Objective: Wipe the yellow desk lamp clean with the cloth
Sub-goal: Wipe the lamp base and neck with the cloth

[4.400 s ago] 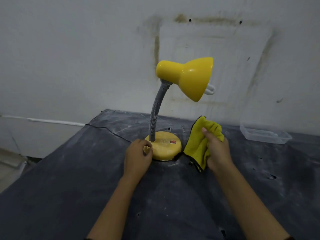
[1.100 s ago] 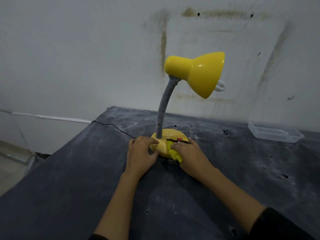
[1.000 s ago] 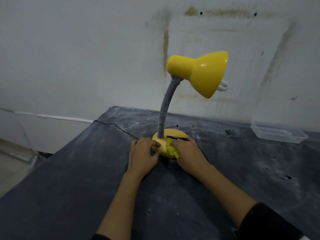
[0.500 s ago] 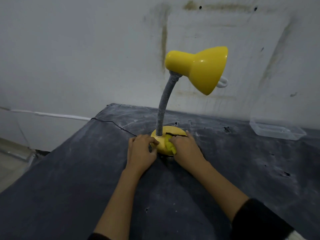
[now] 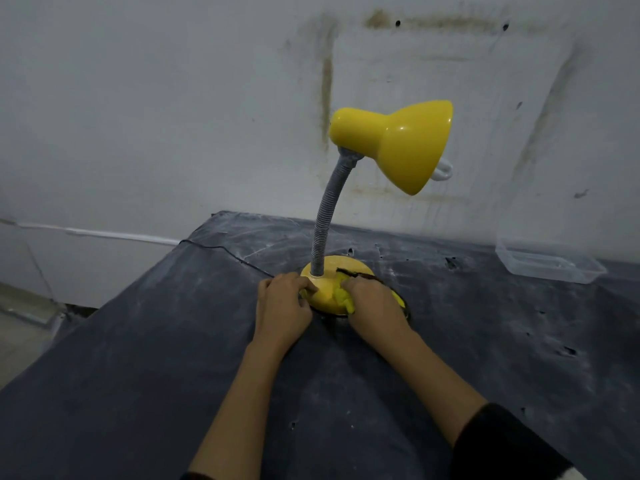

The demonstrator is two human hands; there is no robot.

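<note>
dark dusty table (image 5: 138, 393), scuffed white. yellow desk lamp (image 5: 391, 143) stands upright near its far edge, shade tipped right, grey bendy neck (image 5: 323, 223) rising from the round base (image 5: 322, 294). clear plastic tray (image 5: 549, 263) well apart at right. your left hand (image 5: 282, 308) curls closed against the base's left rim, likely to stop it sliding. your right hand (image 5: 375, 301) is clamped on the bunched cloth (image 5: 341, 294), pressing it onto the base. shade and neck look not yet wiped.
</note>
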